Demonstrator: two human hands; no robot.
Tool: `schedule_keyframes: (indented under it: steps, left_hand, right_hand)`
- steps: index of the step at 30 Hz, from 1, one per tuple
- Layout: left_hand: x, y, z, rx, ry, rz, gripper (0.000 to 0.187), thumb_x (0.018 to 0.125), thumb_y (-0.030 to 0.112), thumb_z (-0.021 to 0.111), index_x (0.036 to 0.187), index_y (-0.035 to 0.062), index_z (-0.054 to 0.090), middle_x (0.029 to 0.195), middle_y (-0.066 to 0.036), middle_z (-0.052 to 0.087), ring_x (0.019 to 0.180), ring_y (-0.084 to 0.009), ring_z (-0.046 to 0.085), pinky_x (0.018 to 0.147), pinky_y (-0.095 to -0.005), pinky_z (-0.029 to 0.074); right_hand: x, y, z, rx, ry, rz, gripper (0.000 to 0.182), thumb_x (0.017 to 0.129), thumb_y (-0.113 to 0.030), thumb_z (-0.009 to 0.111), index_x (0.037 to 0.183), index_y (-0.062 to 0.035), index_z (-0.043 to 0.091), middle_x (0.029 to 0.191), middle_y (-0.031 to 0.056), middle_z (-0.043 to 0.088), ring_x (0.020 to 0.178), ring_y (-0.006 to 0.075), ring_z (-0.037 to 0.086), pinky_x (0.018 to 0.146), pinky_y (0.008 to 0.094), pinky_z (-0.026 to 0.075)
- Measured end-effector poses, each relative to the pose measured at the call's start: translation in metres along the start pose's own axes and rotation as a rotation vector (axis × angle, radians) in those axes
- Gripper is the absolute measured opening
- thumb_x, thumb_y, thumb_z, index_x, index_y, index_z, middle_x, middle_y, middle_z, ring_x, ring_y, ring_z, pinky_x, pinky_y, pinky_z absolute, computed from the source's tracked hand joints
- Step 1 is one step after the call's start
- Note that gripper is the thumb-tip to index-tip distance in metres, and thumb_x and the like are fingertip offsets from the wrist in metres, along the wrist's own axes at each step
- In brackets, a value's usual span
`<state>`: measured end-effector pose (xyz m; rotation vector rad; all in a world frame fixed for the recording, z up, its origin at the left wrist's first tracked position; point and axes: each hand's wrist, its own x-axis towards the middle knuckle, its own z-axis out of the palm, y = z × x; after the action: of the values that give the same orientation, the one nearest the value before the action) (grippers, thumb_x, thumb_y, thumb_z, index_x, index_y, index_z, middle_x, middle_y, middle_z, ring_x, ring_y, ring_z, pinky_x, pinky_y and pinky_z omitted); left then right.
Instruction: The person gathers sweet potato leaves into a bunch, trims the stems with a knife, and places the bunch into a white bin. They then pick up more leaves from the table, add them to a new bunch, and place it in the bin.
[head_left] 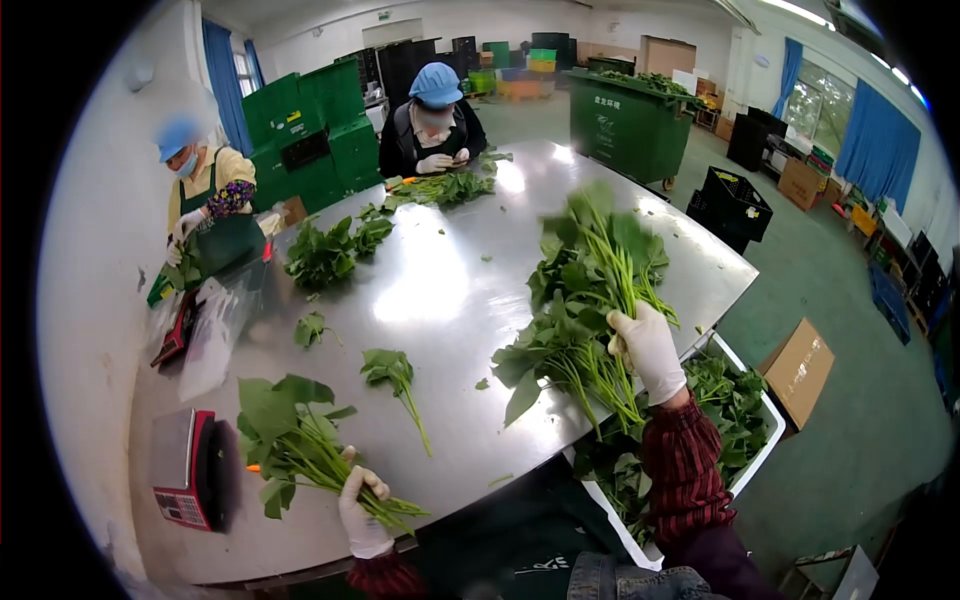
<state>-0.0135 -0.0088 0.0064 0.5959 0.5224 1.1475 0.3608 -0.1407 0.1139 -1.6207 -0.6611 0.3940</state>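
Note:
My left hand (364,508), in a white glove, is closed round the stems of a bunch of leafy greens (292,432) at the table's near left. The leaves point away to the left, beside a red digital scale (182,468). On the right, my gloved right hand (650,350) grips the stems of more leafy greens (612,245), whose upper leaves are blurred. Beneath and beside that hand lies a pile of loose greens (565,345) on the metal table (430,265). A single sprig (390,368) lies between my hands.
A white crate (776,425) of greens stands at the table's right edge, by a cardboard box (800,372). Two co-workers handle greens, one across the table (432,125) and one at left (205,190). A large green bin (628,125) stands behind.

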Motion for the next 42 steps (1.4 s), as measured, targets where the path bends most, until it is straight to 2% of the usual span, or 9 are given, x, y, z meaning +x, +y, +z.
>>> schedule_keyframes:
  steps: [5,10,13,18,26,28,31,34,42]
  left_hand:
    - [-0.006,0.001,0.006,0.042,0.072,0.042,0.023,0.091,0.011,0.049,0.114,0.0079,0.048,0.066,-0.005,0.054,0.053,-0.0126,0.049,0.048,-0.0248,0.041]
    - [-0.009,-0.001,0.007,0.143,0.104,0.041,0.021,0.092,0.024,0.053,0.106,0.0084,0.049,0.066,-0.004,0.054,0.052,-0.0126,0.049,0.047,-0.0245,0.040]
    - [-0.008,0.000,-0.015,0.153,0.137,0.033,0.028,0.092,0.027,0.053,0.112,0.0088,0.049,0.064,-0.001,0.050,0.051,-0.0107,0.045,0.047,-0.0241,0.037]
    - [-0.001,-0.001,-0.010,0.062,0.022,0.105,0.048,0.093,0.022,0.050,0.136,0.0122,0.032,0.064,0.003,0.036,0.053,-0.0073,0.033,0.052,-0.0217,0.033]
    - [0.027,0.005,0.020,-0.164,-0.003,0.027,0.037,0.090,0.008,0.053,0.126,0.0090,0.042,0.087,-0.002,0.050,0.065,-0.0089,0.040,0.057,-0.0222,0.036]
    - [0.035,0.005,0.020,-0.234,-0.038,0.027,0.027,0.088,0.003,0.054,0.115,0.0092,0.050,0.108,-0.006,0.057,0.067,-0.0099,0.044,0.055,-0.0216,0.039]
    - [0.036,0.003,0.025,-0.237,-0.033,0.088,0.027,0.090,0.006,0.052,0.117,0.0106,0.050,0.102,-0.005,0.057,0.066,-0.0089,0.044,0.055,-0.0198,0.041]
    - [0.032,-0.016,0.013,-0.312,-0.038,0.083,0.024,0.090,0.007,0.052,0.114,0.0104,0.051,0.095,-0.004,0.056,0.065,-0.0092,0.044,0.056,-0.0203,0.042]
    - [0.017,-0.082,0.033,-0.228,0.087,-0.226,0.018,0.085,0.000,0.058,0.100,0.0096,0.055,0.091,-0.005,0.058,0.072,-0.0137,0.052,0.060,-0.0239,0.044]
  right_hand:
    - [-0.012,0.014,0.061,-0.727,0.155,-0.460,0.016,0.086,-0.018,0.052,0.083,-0.0039,0.046,0.059,0.0173,0.057,0.053,0.0366,0.058,0.050,0.0455,0.046]
    - [-0.059,0.100,0.127,-0.983,-0.388,-0.508,0.038,0.081,-0.035,0.060,0.084,0.0022,0.057,0.068,0.0214,0.057,0.063,0.0344,0.059,0.058,0.0424,0.049]
    - [-0.064,0.137,0.126,-0.864,-0.240,-0.633,0.032,0.081,-0.035,0.060,0.069,-0.0045,0.059,0.067,0.0156,0.058,0.063,0.0309,0.059,0.056,0.0395,0.047]
    - [-0.060,0.120,0.115,-0.850,-0.228,-0.398,0.017,0.084,-0.018,0.054,0.079,-0.0018,0.052,0.062,0.0169,0.058,0.059,0.0342,0.059,0.056,0.0435,0.047]
    - [-0.068,0.169,0.184,-0.988,-0.528,-0.467,0.049,0.084,-0.048,0.053,0.069,-0.0021,0.061,0.056,0.0166,0.058,0.053,0.0332,0.059,0.050,0.0406,0.047]
    - [-0.063,0.183,0.188,-0.934,-0.428,-0.409,0.034,0.087,-0.037,0.053,0.081,-0.0055,0.063,0.063,0.0164,0.061,0.055,0.0324,0.060,0.050,0.0410,0.047]
    - [-0.051,0.138,0.166,-0.741,-0.219,-0.385,0.030,0.088,-0.029,0.055,0.077,-0.0026,0.061,0.061,0.0151,0.060,0.051,0.0261,0.060,0.047,0.0358,0.047]
    - [-0.056,0.059,0.123,0.105,-0.239,0.125,0.023,0.090,-0.019,0.055,0.076,-0.0002,0.056,0.058,0.0033,0.055,0.047,0.0084,0.052,0.044,0.0232,0.040]
    - [-0.085,0.056,0.084,0.514,-0.571,0.074,0.026,0.094,-0.022,0.048,0.087,0.0025,0.055,0.076,0.0082,0.061,0.058,0.0092,0.052,0.058,0.0216,0.042]
